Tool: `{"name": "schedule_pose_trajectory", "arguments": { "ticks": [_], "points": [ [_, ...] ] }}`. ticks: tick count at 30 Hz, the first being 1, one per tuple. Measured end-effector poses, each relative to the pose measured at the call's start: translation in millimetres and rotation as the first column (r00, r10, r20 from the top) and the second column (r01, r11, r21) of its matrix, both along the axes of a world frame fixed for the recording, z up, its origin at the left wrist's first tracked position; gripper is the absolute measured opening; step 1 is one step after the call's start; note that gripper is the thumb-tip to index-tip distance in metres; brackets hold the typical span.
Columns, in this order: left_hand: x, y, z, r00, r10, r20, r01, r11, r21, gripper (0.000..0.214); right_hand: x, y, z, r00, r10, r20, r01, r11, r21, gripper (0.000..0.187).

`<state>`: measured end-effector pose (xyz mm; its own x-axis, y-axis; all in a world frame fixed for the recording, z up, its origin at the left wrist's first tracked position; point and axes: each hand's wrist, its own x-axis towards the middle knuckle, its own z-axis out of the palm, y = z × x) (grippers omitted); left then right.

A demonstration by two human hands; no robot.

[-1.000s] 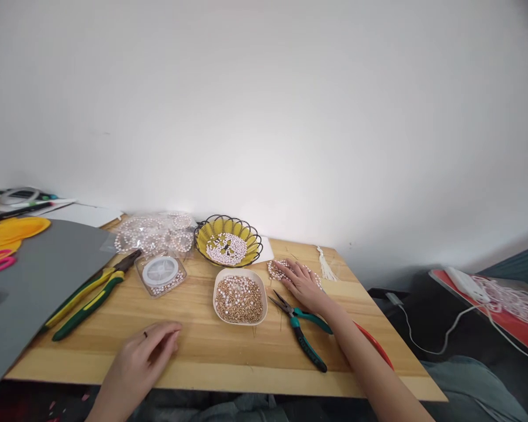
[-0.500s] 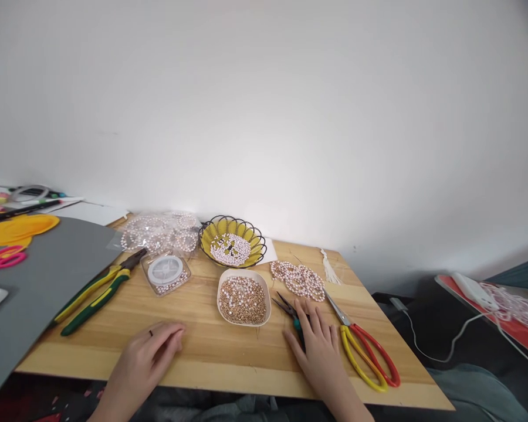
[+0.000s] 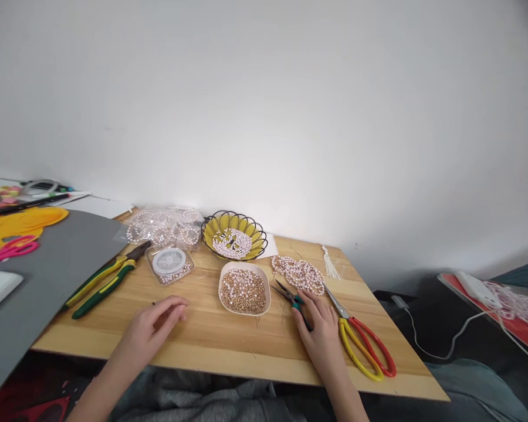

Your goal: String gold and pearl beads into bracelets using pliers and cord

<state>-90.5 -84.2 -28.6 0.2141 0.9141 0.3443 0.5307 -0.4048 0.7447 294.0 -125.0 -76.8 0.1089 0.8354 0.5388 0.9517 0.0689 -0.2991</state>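
Note:
My left hand (image 3: pixel 152 322) rests at the table's front left, fingers loosely bent, thumb apart from the index finger, and nothing visible in it. My right hand (image 3: pixel 320 325) is closed around the handles of small needle-nose pliers (image 3: pixel 287 293), which have dark jaws and green-and-black grips. Their tips point to the far left, beside a cream square bowl (image 3: pixel 222 302) of gold and pale pink beads. Just beyond that hand lies a heap of pink bead strands (image 3: pixel 299 274). Scissors (image 3: pixel 356 335) with yellow and red handles are at its right.
Behind the bowl stands a yellow-and-black basket (image 3: pixel 264 245) with pale beads. To the left are a clear case with a thread spool (image 3: pixel 169 261), bagged bead strands (image 3: pixel 162 225), large green-yellow pliers (image 3: pixel 108 284) and pink scissors (image 3: pixel 15 249). A white tassel (image 3: pixel 331 262) lies at the back right.
My right hand has gone from lying spread over the small pliers to fingers drawn in around their handles. My left thumb and index finger have parted. The view has tilted slightly.

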Motion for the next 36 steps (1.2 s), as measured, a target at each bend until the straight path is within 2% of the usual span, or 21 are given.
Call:
{"name": "schedule_pose_trajectory", "arguments": {
  "ticks": [2, 5, 8, 10, 13, 17, 18, 20, 22, 24, 30, 33, 36],
  "points": [
    [-5.4, 8.7, 11.3, 0.998, 0.040, -0.047, -0.043, 0.997, -0.061, 0.035, 0.5, -2.9, -0.6, 1.000, -0.009, -0.028, 0.009, 1.000, 0.016, 0.039],
    [-22.4, 29.2, 37.2, 0.987, 0.111, -0.117, -0.122, 0.988, -0.097, 0.040, 3.1, -4.4, -2.6, 0.998, -0.006, -0.063, 0.008, 0.999, 0.045, 0.040],
    [-39.2, 63.9, 66.9, 0.919, 0.268, -0.288, -0.304, 0.949, -0.088, 0.040, 5.2, -2.3, -3.4, 0.995, 0.005, -0.102, 0.004, 0.996, 0.085, 0.041],
    [-40.7, 93.7, 81.5, 0.869, 0.312, -0.383, -0.371, 0.925, -0.087, 0.033, 5.2, -0.8, -2.2, 0.991, 0.017, -0.136, -0.005, 0.996, 0.089, 0.040],
    [-22.9, 136.9, 87.8, 0.815, 0.329, -0.476, -0.416, 0.905, -0.086, 0.042, 3.9, -0.5, 0.1, 0.983, 0.042, -0.178, -0.027, 0.996, 0.088, 0.037],
    [16.0, 170.5, 76.3, 0.767, 0.319, -0.556, -0.449, 0.887, -0.109, 0.079, 3.4, -2.2, -0.1, 0.977, 0.032, -0.210, -0.016, 0.997, 0.074, 0.038],
    [23.1, 174.9, 72.9, 0.766, 0.312, -0.562, -0.448, 0.886, -0.118, 0.078, 3.7, -2.5, -0.7, 0.976, 0.025, -0.217, -0.009, 0.997, 0.074, 0.039],
    [29.9, 181.5, 67.5, 0.776, 0.293, -0.558, -0.444, 0.882, -0.155, 0.061, 4.4, -2.8, -2.0, 0.974, 0.017, -0.228, 0.003, 0.996, 0.084, 0.040],
    [26.5, 186.8, 65.2, 0.804, 0.265, -0.532, -0.430, 0.878, -0.212, 0.042, 5.1, -3.0, -2.7, 0.971, 0.011, -0.238, 0.012, 0.995, 0.097, 0.040],
    [14.6, 190.2, 66.0, 0.843, 0.233, -0.485, -0.402, 0.873, -0.278, 0.034, 5.4, -3.3, -2.6, 0.968, 0.007, -0.253, 0.020, 0.994, 0.103, 0.040],
    [-29.4, 178.2, 78.6, 0.955, 0.106, -0.278, -0.214, 0.894, -0.394, 0.032, 4.7, -3.0, -1.5, 0.957, -0.012, -0.289, 0.049, 0.991, 0.124, 0.042],
    [-35.3, 167.1, 83.6, 0.981, 0.041, -0.192, -0.116, 0.910, -0.397, 0.037, 6.5, -2.3, -2.0, 0.958, -0.012, -0.286, 0.050, 0.991, 0.125, 0.041],
    [-28.5, 158.4, 83.1, 0.991, 0.030, -0.134, -0.078, 0.927, -0.367, 0.041, 5.9, -2.3, 2.1, 0.959, -0.005, -0.283, 0.047, 0.989, 0.143, 0.038]
  ]
}}
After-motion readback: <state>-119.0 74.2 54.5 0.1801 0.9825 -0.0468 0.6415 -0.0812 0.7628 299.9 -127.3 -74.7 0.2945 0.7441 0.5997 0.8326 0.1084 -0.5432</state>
